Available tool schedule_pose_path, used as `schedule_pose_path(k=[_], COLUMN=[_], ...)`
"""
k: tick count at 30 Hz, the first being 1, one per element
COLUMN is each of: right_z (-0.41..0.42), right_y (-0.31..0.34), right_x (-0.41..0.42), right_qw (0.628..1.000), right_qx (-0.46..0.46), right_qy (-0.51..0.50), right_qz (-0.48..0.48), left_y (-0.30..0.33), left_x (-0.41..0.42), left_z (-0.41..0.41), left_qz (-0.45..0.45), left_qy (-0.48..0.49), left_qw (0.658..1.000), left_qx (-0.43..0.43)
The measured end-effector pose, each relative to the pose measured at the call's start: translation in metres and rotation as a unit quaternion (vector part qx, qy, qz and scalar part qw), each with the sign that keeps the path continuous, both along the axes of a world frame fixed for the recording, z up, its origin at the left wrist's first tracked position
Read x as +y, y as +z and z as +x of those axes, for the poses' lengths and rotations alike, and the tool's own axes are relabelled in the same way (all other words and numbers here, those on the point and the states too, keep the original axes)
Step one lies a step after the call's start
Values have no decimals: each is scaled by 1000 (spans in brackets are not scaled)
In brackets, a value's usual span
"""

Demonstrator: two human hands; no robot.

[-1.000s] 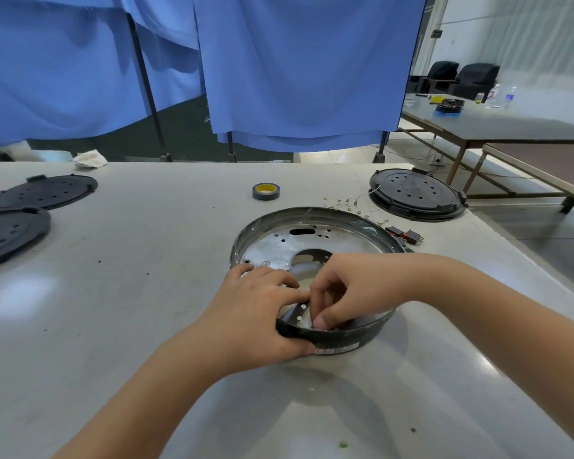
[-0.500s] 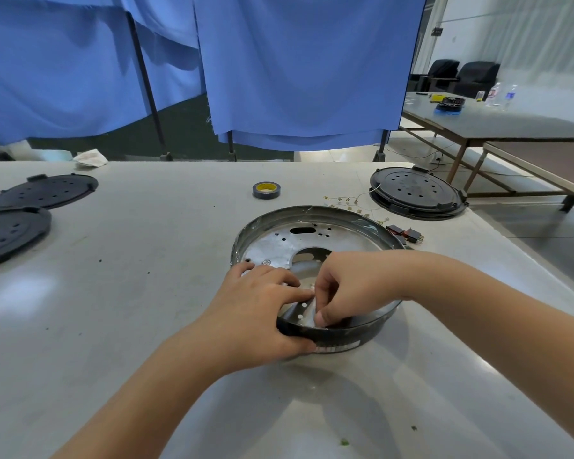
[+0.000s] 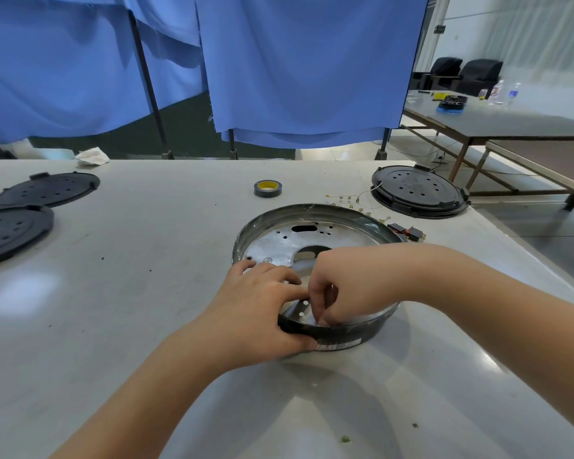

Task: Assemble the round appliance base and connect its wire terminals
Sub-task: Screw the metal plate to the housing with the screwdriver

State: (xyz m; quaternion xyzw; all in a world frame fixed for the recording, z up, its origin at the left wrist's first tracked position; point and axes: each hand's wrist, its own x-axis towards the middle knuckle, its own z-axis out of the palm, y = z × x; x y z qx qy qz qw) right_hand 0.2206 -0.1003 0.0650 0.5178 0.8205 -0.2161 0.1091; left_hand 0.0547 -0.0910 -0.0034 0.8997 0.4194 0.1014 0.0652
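A round metal base (image 3: 299, 233) sat on the grey table (image 3: 146, 293), straight ahead of you, its shallow rim facing up. Both your hands met at the near edge of that base, so the work lay directly under your fingers rather than off to either side.

Your left hand (image 3: 259, 313) gripped the near rim, thumb pressed on the dark outer wall and fingers curled over the top into the dish. Your right hand (image 3: 338, 289) came in from the right, forearm crossing over the base, its fingertips bunched and pointing down just inside the rim, touching your left fingers. They seemed to pinch something small; what it was could not be seen.

A string of small wire terminals (image 3: 348, 200) lay past the far right rim, well away from both hands, nearer your right arm. A roll of tape (image 3: 267, 188) sat beyond the base.
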Motion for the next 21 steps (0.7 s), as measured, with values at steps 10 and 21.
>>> schedule_pose_path(k=[10,21], right_z=[3,0], right_y=[-6,-5], right_x=[2,0], right_qw=[999,999], right_qx=[5,-12], right_qy=[23,23], right_qz=[46,46], left_y=[-2,-1], left_x=[2,1], left_z=[0,0], left_qz=[6,3], left_qy=[-2,-2], left_qw=[1000,1000], left_qx=[6,4])
